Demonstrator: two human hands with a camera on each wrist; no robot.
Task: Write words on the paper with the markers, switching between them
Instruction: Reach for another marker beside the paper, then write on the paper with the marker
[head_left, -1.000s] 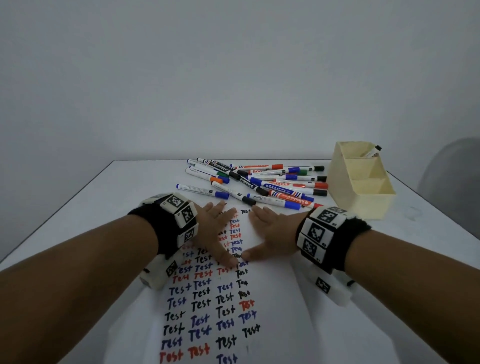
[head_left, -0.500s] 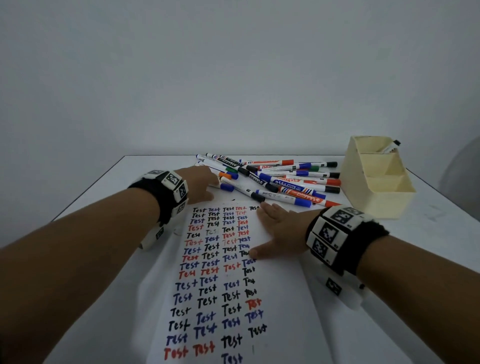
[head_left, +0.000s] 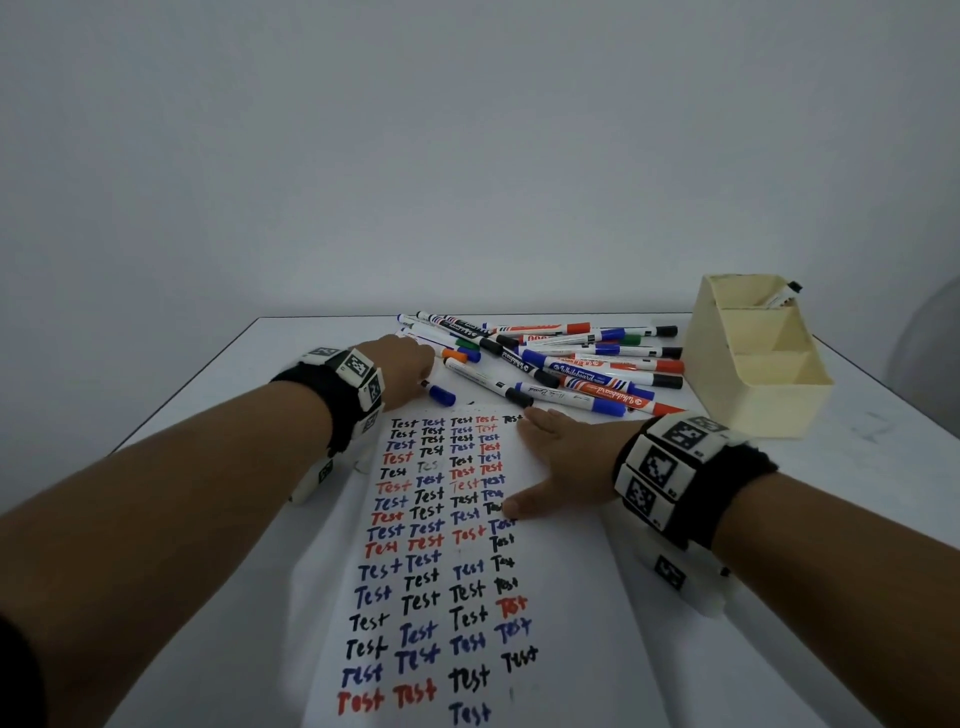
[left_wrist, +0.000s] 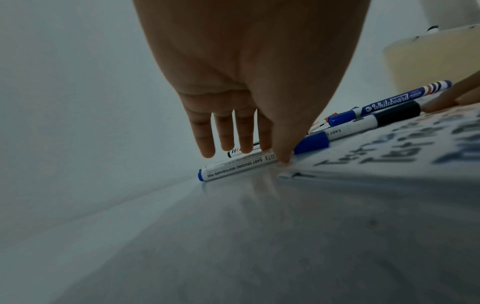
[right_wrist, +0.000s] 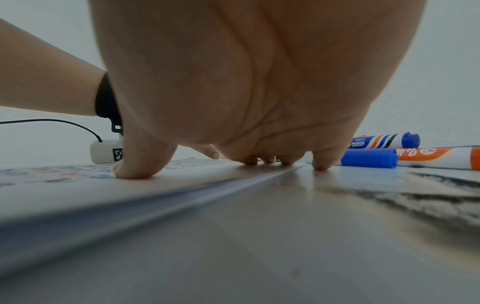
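A white paper (head_left: 563, 597) covered in rows of "Test" in black, blue and red lies in front of me. My right hand (head_left: 540, 462) rests flat on its upper right part, fingers straight and thumb spread (right_wrist: 221, 133). My left hand (head_left: 421, 374) reaches down onto a white whiteboard marker with a blue cap (head_left: 440, 395) just past the paper's top left corner. In the left wrist view the left hand (left_wrist: 259, 152) has straight fingers behind the blue-capped marker (left_wrist: 241, 166), and the thumb tip touches its near side. Nothing is lifted.
A loose pile of several markers (head_left: 571, 364) with blue, black, red, orange and green caps lies beyond the paper. A cream desk organizer (head_left: 753, 395) stands at the back right with one marker in its rear compartment. The table edge (head_left: 182, 395) runs along the left.
My left hand left the paper and moved forward-left to the near edge of the marker pile, coming down on the blue-capped marker. The right hand stayed flat on the paper.
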